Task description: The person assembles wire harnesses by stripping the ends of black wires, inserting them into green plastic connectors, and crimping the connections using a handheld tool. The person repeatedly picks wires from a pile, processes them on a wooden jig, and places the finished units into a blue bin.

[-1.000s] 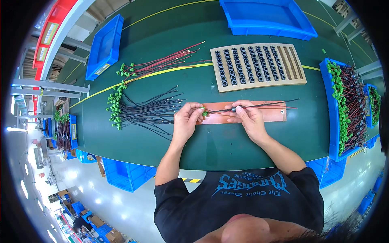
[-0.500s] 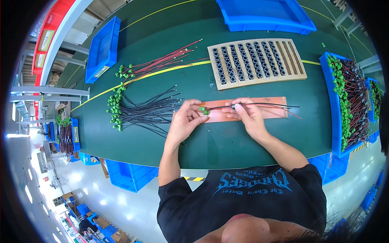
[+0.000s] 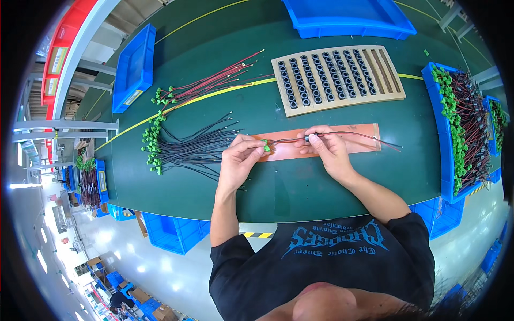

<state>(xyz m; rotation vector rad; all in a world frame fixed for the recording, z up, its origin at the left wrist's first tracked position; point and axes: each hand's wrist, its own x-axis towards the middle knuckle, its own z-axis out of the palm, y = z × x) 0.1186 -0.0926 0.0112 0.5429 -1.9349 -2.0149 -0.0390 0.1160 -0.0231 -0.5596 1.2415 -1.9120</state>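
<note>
My left hand [image 3: 239, 159] pinches the green connector [image 3: 266, 145] at the end of a red and black wire pair. Between the thumb and fingers of my right hand [image 3: 327, 150] is a black ferrite ring [image 3: 308, 138], with the wires running through it. Past that hand the wires [image 3: 369, 137] trail to the right, their tips close together. Both hands are over a copper-coloured strip [image 3: 292, 152] on the green table. Left of them lies a bunch of black wires [image 3: 198, 143] with green connectors [image 3: 153, 140]; red wires [image 3: 214, 79] with similar connectors lie farther back.
A wooden tray [image 3: 342, 104] with rows of black rings stands behind the strip. At the right, a blue bin [image 3: 445, 155] is full of wire assemblies. Other blue bins stand at the back [image 3: 353, 21] and back left [image 3: 134, 64]. Below the table edge are blue crates [image 3: 174, 230].
My left fingers have closed on the green connector. The wire tails right of my right hand, spread apart before, now lie closer together.
</note>
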